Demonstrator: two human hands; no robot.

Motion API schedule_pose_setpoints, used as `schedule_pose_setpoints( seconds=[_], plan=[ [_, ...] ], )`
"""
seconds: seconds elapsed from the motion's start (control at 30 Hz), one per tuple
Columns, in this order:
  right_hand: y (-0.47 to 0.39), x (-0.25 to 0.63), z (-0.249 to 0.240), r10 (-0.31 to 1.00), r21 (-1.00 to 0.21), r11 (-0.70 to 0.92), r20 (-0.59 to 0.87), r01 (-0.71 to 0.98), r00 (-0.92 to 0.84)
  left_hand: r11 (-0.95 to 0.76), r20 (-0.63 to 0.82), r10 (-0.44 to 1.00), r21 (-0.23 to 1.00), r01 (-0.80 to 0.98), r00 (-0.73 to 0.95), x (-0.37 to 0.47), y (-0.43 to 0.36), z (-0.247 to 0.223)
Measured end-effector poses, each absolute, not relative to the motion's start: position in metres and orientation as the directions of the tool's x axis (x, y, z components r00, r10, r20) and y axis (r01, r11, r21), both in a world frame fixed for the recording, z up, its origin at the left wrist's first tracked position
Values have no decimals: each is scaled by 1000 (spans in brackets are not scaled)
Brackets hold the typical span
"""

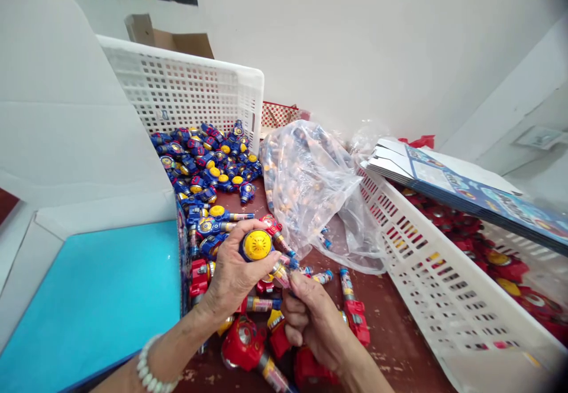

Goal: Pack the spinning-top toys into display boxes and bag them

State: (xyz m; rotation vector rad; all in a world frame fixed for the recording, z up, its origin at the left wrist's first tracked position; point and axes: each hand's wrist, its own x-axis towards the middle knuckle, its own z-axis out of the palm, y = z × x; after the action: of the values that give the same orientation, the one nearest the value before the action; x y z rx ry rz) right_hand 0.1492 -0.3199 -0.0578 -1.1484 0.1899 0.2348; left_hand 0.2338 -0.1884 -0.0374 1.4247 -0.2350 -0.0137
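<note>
My left hand (pixel 237 269) is closed round a blue plastic toy (pixel 257 245) with a round yellow dome facing up. From the toy's lower side a small printed tube (pixel 280 276) points toward my right hand (pixel 317 316). The fingers of that hand are pinched on the tube's far end, which they partly hide. Under and around both hands lie red toys (pixel 246 342) with similar tubes sticking out. Blue toys with yellow domes (pixel 217 211) lie just beyond my left hand, some with tubes fitted. A loose-looking tube (pixel 323 276) rests right of the hands.
A white basket (pixel 195 67) tipped at the back left spills blue toys. Behind my hands sits a clear plastic bag (pixel 306 174) full of tubes. On the right, a white basket (pixel 408 274) holds red toys, with flat printed cartons (pixel 470 183) across it. An open blue-bottomed box (pixel 102 286) stands left.
</note>
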Motion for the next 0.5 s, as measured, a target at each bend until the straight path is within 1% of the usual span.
schedule_pose_setpoints(
  seconds=[0.03, 0.07, 0.1, 0.13, 0.17, 0.2, 0.23, 0.3, 0.33, 0.37, 0.4, 0.43, 0.47, 0.5],
  plan=[
    [-320, 150, -57, 55, -912, 319, -252, -256, 966, 153, 137, -172, 982, -111, 976, 236, -189, -37],
    [-321, 151, -57, -22, -963, 197, -192, -184, 981, 174, 109, -190, 982, -76, 976, 237, -189, -37],
    [-322, 152, -56, -113, -995, 48, -94, -90, 989, 201, 73, -203, 979, -31, 976, 239, -189, -38],
    [-323, 153, -56, -179, -996, -88, 4, -12, 984, 224, 38, -216, 974, 12, 976, 240, -189, -38],
    [-324, 154, -57, -212, -985, -170, 57, 20, 976, 238, 9, -229, 970, 47, 973, 240, -190, -38],
    [-326, 154, -58, -214, -985, -172, 32, -6, 976, 243, -6, -247, 968, 67, 969, 240, -191, -39],
    [-327, 155, -60, -185, -991, -106, -63, -83, 981, 238, -8, -266, 969, 74, 964, 240, -192, -39],
    [-332, 157, -64, -64, -959, 63, -280, -276, 958, 198, 14, -288, 979, 45, 957, 241, -194, -38],
    [-334, 158, -65, -25, -946, 92, -314, -310, 949, 172, 31, -284, 985, 19, 958, 243, -194, -37],
    [-336, 159, -65, -23, -957, 62, -284, -282, 959, 154, 40, -271, 988, 2, 962, 245, -195, -37],
    [-338, 162, -65, -45, -979, -26, -201, -202, 979, 145, 34, -256, 989, 4, 966, 247, -196, -37],
    [-340, 164, -63, -77, -984, -148, -89, -100, 993, 149, 10, -243, 988, 28, 970, 250, -196, -37],
    [-341, 168, -62, -90, -965, -263, 8, -16, 996, 165, -25, -237, 984, 65, 971, 253, -196, -37],
    [-342, 172, -60, -90, -940, -339, 67, 33, 994, 187, -62, -243, 976, 110, 968, 256, -196, -38]
  ],
)
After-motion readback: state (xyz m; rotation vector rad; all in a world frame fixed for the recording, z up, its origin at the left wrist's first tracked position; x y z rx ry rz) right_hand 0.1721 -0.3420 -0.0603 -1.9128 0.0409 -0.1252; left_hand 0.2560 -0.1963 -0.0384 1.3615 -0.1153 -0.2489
